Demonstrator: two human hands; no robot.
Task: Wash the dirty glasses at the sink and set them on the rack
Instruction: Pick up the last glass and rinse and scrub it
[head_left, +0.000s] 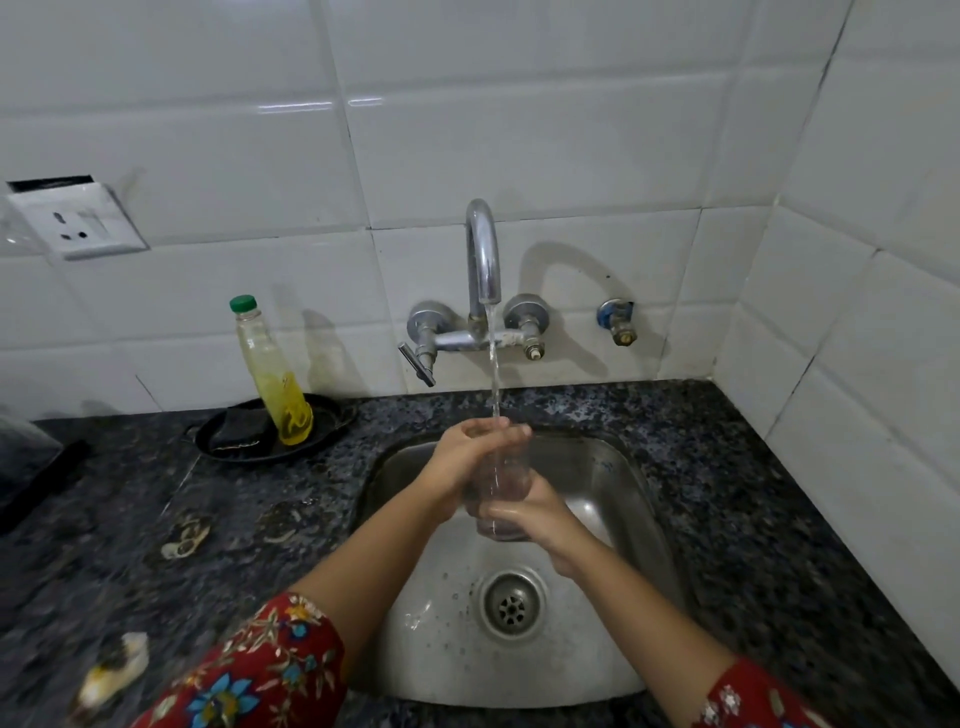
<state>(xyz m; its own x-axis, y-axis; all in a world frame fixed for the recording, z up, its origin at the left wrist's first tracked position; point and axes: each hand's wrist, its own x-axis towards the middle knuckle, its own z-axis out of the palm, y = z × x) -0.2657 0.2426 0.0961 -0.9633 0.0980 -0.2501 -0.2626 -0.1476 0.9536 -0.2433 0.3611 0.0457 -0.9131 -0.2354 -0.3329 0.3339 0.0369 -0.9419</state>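
A clear drinking glass (506, 478) stands upright over the steel sink (623, 483), under the running stream from the chrome tap (483, 260). My right hand (535, 519) grips the glass around its lower part. My left hand (467, 462) is against the glass's left side, its fingers curled over the rim at the top. Water falls into the glass. No rack is in view.
A yellow liquid soap bottle (272, 374) with a green cap stands in a black dish (244, 447) with a dark scrubber, back left on the dark granite counter (753, 493). A wall socket (78, 218) is at the left. White tiled walls close the back and right.
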